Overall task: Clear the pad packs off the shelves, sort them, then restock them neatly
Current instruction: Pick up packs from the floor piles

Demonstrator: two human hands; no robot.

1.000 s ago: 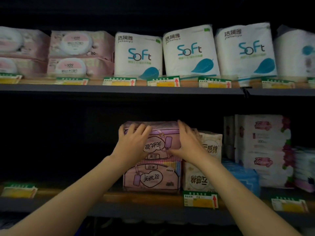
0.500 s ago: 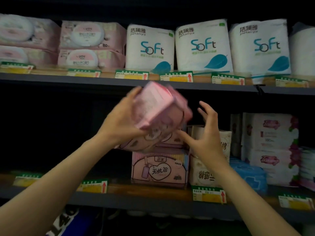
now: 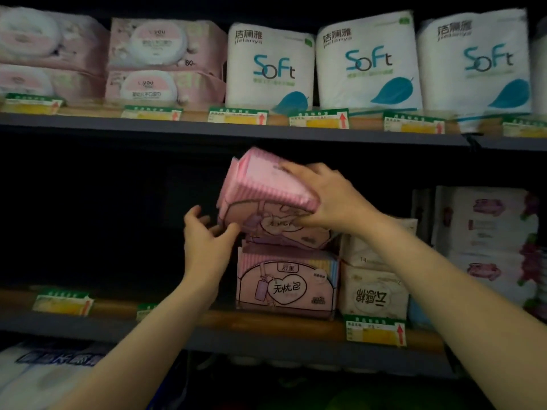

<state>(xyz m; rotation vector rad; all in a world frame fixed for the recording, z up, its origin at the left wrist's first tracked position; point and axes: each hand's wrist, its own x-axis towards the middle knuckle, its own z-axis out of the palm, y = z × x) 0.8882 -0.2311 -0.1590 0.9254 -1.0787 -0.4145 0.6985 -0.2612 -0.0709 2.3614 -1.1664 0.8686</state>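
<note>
My right hand (image 3: pixel 328 199) grips the right end of a pink pad pack (image 3: pixel 260 187), which hangs tilted in the air, its striped top turned toward me. My left hand (image 3: pixel 204 244) is at the pack's lower left corner with its fingers loosely curled and the thumb touching that corner. Directly below, a second pink pad pack (image 3: pixel 284 285) stands upright on the middle shelf (image 3: pixel 266 324). Two stacked white pad packs (image 3: pixel 373 294) stand right beside it.
White and pink floral packs (image 3: pixel 485 232) fill the shelf's right end. Its left part lies in deep shadow. The upper shelf carries "Soft" tissue bundles (image 3: pixel 367 63) and pink wipe packs (image 3: pixel 165 57). Price tags (image 3: pixel 376 332) line the edges. White packs (image 3: pixel 44 371) lie below left.
The top pink pack came off the stack and was turned in the air. It passed from my left hand to my right hand, and the left hand dropped to its lower corner.
</note>
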